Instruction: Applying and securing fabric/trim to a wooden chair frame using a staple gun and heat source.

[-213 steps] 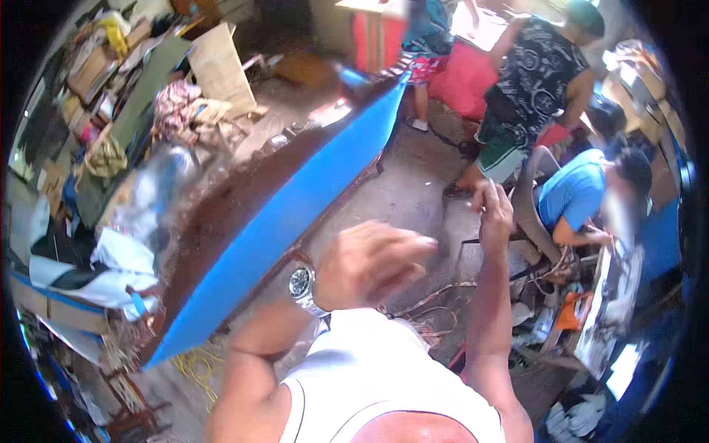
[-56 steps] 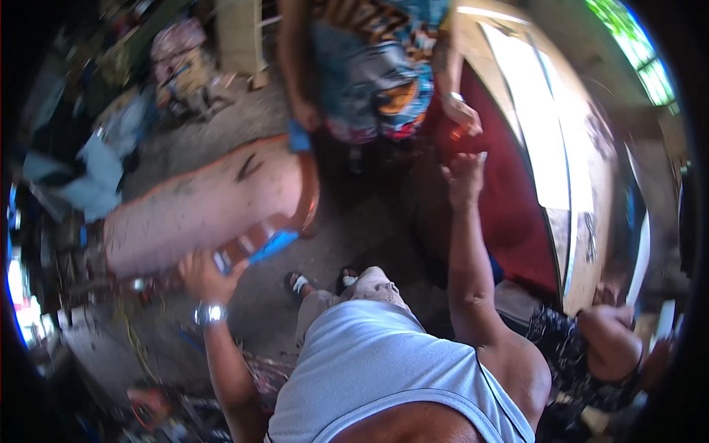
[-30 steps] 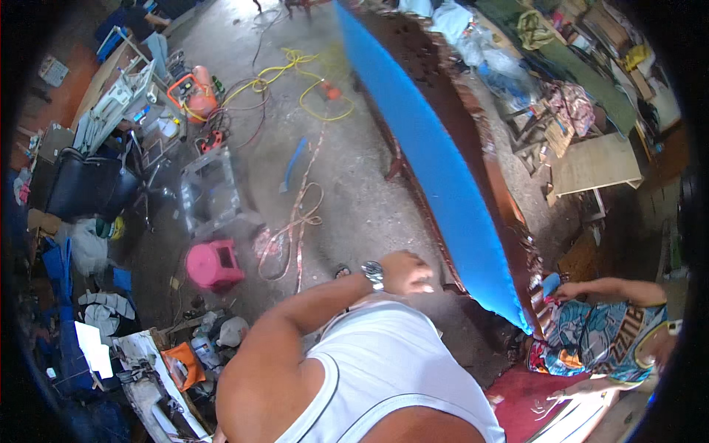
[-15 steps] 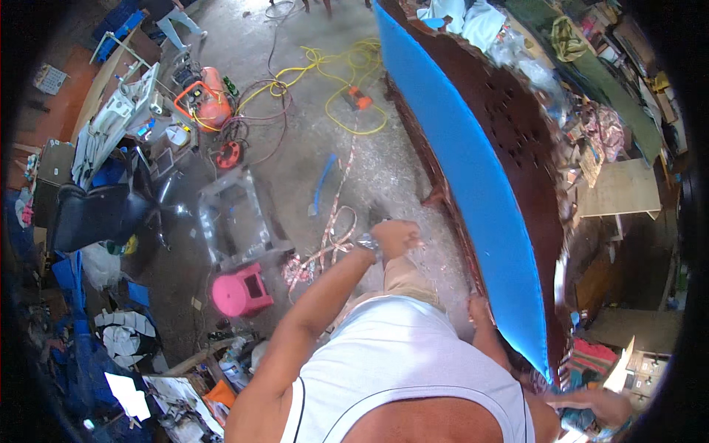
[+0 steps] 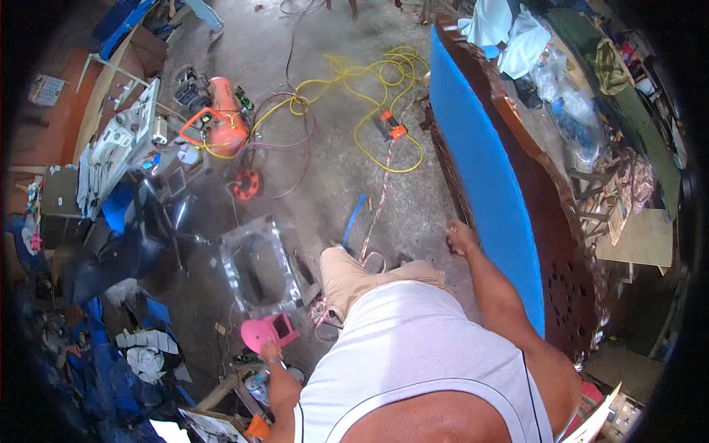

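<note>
My right hand (image 5: 459,238), fingers curled, is beside the lower edge of a long blue padded piece with a dark brown carved frame (image 5: 491,192); its contents and any contact are unclear. My left hand (image 5: 270,350) is low at the left, over or against a pink plastic stool (image 5: 255,332); its fingers are too small to read. A metal frame (image 5: 240,244) lies beyond the stool, and a patterned strap (image 5: 384,184) and blue strip (image 5: 354,218) are on the floor between my hands.
An orange air compressor (image 5: 225,125), hoses and a looped yellow cord (image 5: 410,159) spread across the concrete floor (image 5: 377,44). A black chair (image 5: 111,266) and cluttered bench (image 5: 111,148) line the left. Boards (image 5: 635,240) and plastic bundles (image 5: 576,111) crowd the right.
The view has swung round from another person to the floor and long blue piece. My left hand has dropped leftward toward the stool; my right hand has come forward beside the blue piece.
</note>
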Tool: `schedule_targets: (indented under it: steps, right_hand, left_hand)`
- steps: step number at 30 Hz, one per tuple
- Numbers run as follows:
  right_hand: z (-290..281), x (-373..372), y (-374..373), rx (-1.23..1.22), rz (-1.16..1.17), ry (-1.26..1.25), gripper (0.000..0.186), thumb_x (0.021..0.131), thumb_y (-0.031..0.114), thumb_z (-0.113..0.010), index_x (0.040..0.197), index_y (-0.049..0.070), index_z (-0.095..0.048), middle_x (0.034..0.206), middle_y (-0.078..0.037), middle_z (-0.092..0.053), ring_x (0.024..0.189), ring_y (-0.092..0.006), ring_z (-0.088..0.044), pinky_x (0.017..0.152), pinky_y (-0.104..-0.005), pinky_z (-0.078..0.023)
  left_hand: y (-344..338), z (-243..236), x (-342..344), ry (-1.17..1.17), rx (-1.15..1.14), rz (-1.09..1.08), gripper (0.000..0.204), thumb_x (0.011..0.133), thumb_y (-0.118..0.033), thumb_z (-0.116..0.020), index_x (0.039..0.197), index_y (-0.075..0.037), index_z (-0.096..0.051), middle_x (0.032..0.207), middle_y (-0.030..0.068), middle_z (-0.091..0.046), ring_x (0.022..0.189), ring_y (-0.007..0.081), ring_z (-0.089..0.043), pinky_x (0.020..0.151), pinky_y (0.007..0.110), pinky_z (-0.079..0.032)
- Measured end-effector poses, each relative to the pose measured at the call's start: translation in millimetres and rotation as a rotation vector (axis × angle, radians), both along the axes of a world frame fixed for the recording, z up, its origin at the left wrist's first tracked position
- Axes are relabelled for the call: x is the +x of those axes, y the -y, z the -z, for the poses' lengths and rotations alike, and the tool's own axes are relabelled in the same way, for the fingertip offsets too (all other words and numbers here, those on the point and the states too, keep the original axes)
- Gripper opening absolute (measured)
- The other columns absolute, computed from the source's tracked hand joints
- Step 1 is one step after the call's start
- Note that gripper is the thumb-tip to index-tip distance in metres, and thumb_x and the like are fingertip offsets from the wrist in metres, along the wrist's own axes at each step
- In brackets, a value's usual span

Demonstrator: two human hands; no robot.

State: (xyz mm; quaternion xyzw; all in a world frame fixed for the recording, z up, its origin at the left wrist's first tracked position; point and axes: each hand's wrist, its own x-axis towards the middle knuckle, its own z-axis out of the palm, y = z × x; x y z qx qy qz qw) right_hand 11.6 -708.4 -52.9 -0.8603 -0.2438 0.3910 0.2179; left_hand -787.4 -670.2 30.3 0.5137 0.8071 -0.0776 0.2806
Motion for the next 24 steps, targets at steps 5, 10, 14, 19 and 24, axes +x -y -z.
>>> schedule_targets:
  steps: [5,10,14,19,24]
  right_hand:
    - [-82.7,-2.0,-206.4,-0.009,-0.24,0.144,0.028,0.093,0.031,-0.064,0.104,0.006,-0.073,0.106,-0.024,-0.073,0.1,-0.0417,-0.07,0.085,-0.0492,-0.055]
    - [9.9,-14.3,-265.6,-0.248,0.051,-0.01,0.03,0.086,0.031,-0.075,0.103,0.007,-0.075,0.093,-0.014,-0.076,0.078,-0.0271,-0.072,0.071,-0.0423,-0.057]
    - [28.3,-84.1,-242.5,-0.414,-0.205,0.057,0.023,0.083,0.025,-0.07,0.088,0.004,-0.076,0.09,-0.018,-0.073,0.083,-0.0324,-0.071,0.071,-0.0488,-0.055]
    - [127.6,-155.2,-131.0,-0.444,-0.695,0.324,0.025,0.081,0.023,-0.066,0.093,0.004,-0.077,0.111,-0.018,-0.072,0.113,-0.0379,-0.065,0.099,-0.0523,-0.05]
    - [180.3,-189.6,-216.7,-0.815,-0.399,0.174,0.041,0.098,0.025,-0.05,0.126,0.0,-0.069,0.132,-0.023,-0.065,0.126,-0.0403,-0.058,0.11,-0.0534,-0.042]
  left_hand:
    - [-181.5,4.9,69.0,-0.041,0.003,0.29,0.027,0.092,-0.044,-0.061,0.091,-0.02,-0.073,0.079,0.0046,-0.072,0.067,0.0266,-0.07,0.058,0.049,-0.051]
    - [-444.6,23.7,117.5,-0.096,-0.013,0.811,0.034,0.094,-0.048,-0.058,0.093,-0.018,-0.074,0.081,0.0091,-0.073,0.071,0.0293,-0.072,0.059,0.049,-0.053]
    - [-636.8,43.9,155.3,-0.197,-0.015,1.314,0.04,0.095,-0.052,-0.056,0.094,-0.016,-0.075,0.082,0.0127,-0.074,0.074,0.0315,-0.073,0.061,0.049,-0.054]
    - [-987.3,-20.5,248.1,-0.345,0.176,1.464,0.046,0.096,-0.042,-0.057,0.12,-0.005,-0.071,0.107,0.0244,-0.073,0.099,0.0441,-0.069,0.088,0.052,-0.054]
    - [-1118.4,-79.2,570.5,0.515,0.101,0.726,0.041,0.103,-0.034,-0.059,0.122,0.001,-0.068,0.123,0.017,-0.071,0.113,0.0306,-0.067,0.098,0.046,-0.051]
